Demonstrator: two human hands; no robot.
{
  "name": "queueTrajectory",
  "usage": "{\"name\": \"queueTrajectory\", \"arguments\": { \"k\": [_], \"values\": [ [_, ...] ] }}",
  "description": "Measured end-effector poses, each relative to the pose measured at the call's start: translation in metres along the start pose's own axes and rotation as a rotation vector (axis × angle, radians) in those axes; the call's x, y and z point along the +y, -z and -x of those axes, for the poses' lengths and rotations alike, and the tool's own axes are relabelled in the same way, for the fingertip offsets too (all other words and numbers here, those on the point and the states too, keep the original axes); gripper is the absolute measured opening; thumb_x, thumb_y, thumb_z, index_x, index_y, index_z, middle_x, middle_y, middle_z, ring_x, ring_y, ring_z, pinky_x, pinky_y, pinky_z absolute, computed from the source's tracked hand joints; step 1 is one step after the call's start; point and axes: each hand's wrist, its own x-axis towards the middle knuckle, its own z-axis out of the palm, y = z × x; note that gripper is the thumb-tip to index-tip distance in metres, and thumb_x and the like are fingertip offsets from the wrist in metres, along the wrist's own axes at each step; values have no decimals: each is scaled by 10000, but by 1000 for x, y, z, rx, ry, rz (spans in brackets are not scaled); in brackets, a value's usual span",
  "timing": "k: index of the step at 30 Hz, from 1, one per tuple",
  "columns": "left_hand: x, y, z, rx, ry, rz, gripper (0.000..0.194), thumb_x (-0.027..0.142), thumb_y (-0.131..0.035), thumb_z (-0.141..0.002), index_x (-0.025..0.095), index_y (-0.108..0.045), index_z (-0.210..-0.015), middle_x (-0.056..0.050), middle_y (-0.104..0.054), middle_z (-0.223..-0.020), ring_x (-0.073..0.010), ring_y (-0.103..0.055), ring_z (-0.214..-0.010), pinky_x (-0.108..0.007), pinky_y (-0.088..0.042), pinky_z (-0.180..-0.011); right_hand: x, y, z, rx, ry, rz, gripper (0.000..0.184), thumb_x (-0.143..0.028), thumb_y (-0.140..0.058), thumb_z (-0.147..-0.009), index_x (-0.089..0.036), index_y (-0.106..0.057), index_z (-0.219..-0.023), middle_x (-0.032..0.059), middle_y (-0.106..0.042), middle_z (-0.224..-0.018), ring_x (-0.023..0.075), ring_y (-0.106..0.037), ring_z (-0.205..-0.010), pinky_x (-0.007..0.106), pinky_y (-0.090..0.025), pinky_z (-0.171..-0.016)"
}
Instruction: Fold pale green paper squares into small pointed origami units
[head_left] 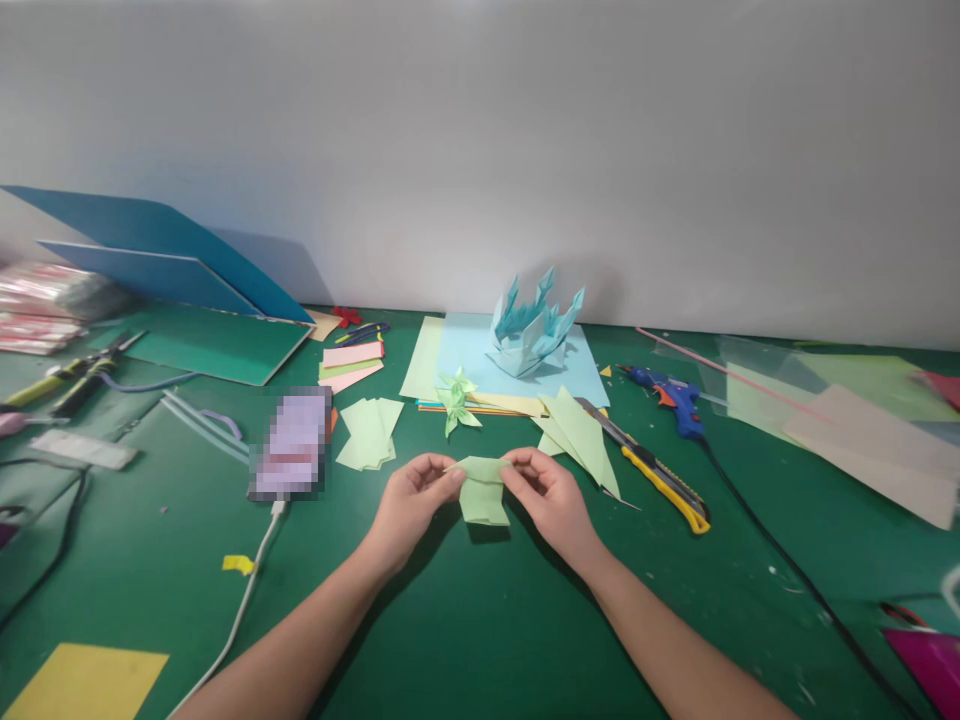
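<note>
Between my two hands a small pale green sheet of paper [484, 497] is held up over the green table, its upper edge folded over. My left hand [415, 500] pinches its left upper corner, thumb in front. On the opposite corner, my right hand [549, 498] has the same kind of pinch. Just beyond them lies a green folded-paper flower [457, 400]. A pile of light green paper pieces [370, 432] rests left of my hands, and more green paper pieces [577, 437] lie to the right. Behind stands a blue folded-paper crown-like shape [534, 325] on stacked coloured sheets [465, 345].
On the right are a yellow utility knife [664, 488], a blue glue gun [679, 402] with a black cord, and loose sheets [885, 440]. A phone [292, 440] with a white cable, pliers [90, 375] and a blue folder [180, 260] occupy the left. A yellow sheet [90, 682] lies near front left.
</note>
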Motion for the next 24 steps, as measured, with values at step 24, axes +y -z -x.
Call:
{"name": "queueTrajectory", "arguments": {
  "k": [24],
  "values": [
    [-1,-4,4,3,-14,-211,326,426,-748,-565,148,-578,-565,45,-534,-456,-72,-446,-450,-201,-350,-480,-11,-7,5,-42,32,180,218,-353,-612,-719,-180,-626,-586,14,-632,-591,145,-543,-557,244,-419,-541]
  ]
}}
